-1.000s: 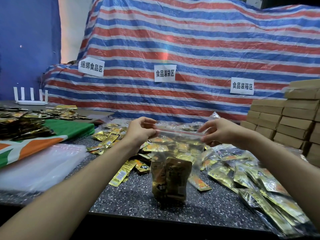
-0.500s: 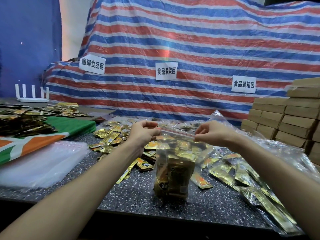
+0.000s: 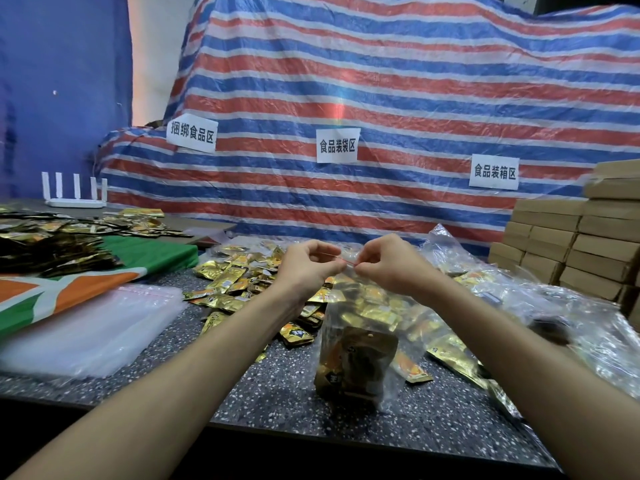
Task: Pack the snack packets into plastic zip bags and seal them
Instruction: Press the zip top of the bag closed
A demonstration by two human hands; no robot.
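Both hands have drawn together along the top of the bag (image 3: 356,341). Half a second ago they pinched its two ends, well apart; now they almost meet at the middle. Left hand (image 3: 306,268) and right hand (image 3: 389,268), fingers curled, each pinch the red zip strip (image 3: 341,258) between thumb and forefinger. Only a short length of strip shows between them. Bag, clear plastic, hangs upright from this grip, its bottom resting on the speckled table (image 3: 277,396) near the front edge. Gold packets (image 3: 358,362) fill its lower part. Whether the strip is fully sealed cannot be told. Loose packets (image 3: 225,284) lie heaped on the table behind the left forearm, with more to the right of the bag. Pile of empty bags (image 3: 86,327) lies at left, just beside a green, orange and white cloth (image 3: 69,282). Crumpled clear plastic (image 3: 571,317) lies at right, in front of stacked brown boxes (image 3: 561,244). Striped tarp (image 3: 381,98) with three paper labels forms the backdrop.
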